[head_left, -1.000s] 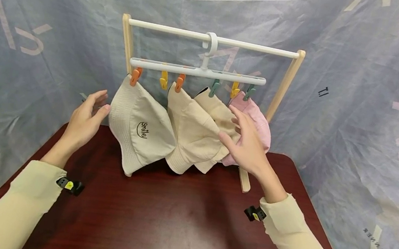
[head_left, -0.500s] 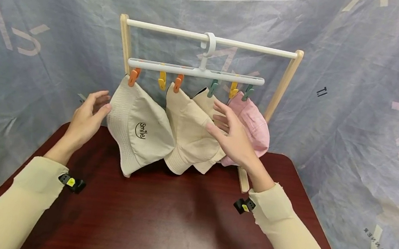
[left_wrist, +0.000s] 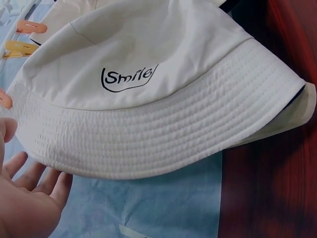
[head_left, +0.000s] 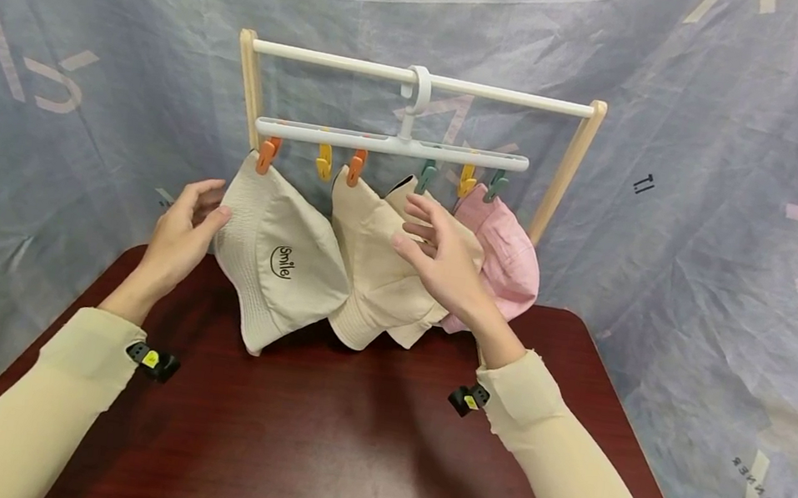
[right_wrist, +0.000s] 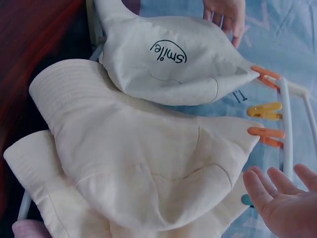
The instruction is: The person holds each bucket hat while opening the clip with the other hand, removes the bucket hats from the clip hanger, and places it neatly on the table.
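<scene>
A white bucket hat (head_left: 296, 286) with a "Smile" print hangs at the left of a white hanger (head_left: 353, 139), caught in an orange clothespin (head_left: 267, 158). My left hand (head_left: 181, 235) is beside its brim, fingers loosely bent; in the left wrist view the fingertips overlap the brim edge. To the right hang a cream bucket hat (right_wrist: 148, 163) and a second cream one (right_wrist: 37, 163), partly hidden behind it. In front of these my right hand (head_left: 445, 268) is raised, fingers spread and nothing in its grasp. Rightmost is a pink bucket hat (head_left: 512, 255).
The hanger hooks over the white rail (head_left: 510, 94) of a rack with wooden side posts (head_left: 568, 170). Yellow clothespins (head_left: 324, 162) and green clothespins (head_left: 496, 186) hang along it too. A dark red table (head_left: 313, 440) lies below, with grey-blue cloth (head_left: 707, 96) behind and beside.
My right hand has moved left, from in front of the pink hat to in front of the cream hats. The left hand has shifted slightly right, staying near the white hat's brim.
</scene>
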Demonstrator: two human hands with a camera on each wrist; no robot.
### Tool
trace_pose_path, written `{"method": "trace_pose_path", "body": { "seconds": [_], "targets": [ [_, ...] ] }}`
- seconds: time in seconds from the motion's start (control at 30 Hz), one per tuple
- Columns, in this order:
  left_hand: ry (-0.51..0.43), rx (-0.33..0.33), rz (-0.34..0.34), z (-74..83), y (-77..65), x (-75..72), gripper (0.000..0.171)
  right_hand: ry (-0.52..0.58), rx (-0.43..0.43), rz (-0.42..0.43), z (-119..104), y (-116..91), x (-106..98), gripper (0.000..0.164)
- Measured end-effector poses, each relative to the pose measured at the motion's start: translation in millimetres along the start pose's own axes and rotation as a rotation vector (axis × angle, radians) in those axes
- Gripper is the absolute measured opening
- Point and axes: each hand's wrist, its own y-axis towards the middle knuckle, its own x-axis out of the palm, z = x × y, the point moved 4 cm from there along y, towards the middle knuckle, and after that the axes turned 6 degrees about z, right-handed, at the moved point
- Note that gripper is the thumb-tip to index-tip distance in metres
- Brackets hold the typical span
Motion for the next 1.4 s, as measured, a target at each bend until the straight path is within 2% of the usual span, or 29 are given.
{"method": "trace_pose_path", "body": {
  "seconds": [0.3,0.67,1.13,1.4],
  "targets": [
    [-0.038,0.012,0.046,0.3,7.0,4.8,0.060,0.020,-0.021,-0.013,-5,7,14,0.062],
    [-0.090,0.020,0.090,4.2,16.2,9.4,0.056,0.053,-0.003,-0.026,-10,14,31,0.062],
    [-0.106,0.025,0.170,6.1,18.4,6.5,0.047,0.026,-0.024,-0.048,-16,20,44,0.062],
    [-0.124,-0.003,0.171,8.3,16.7,3.7,0.044,0.016,-0.034,-0.056,-19,23,50,0.062]
  ]
}}
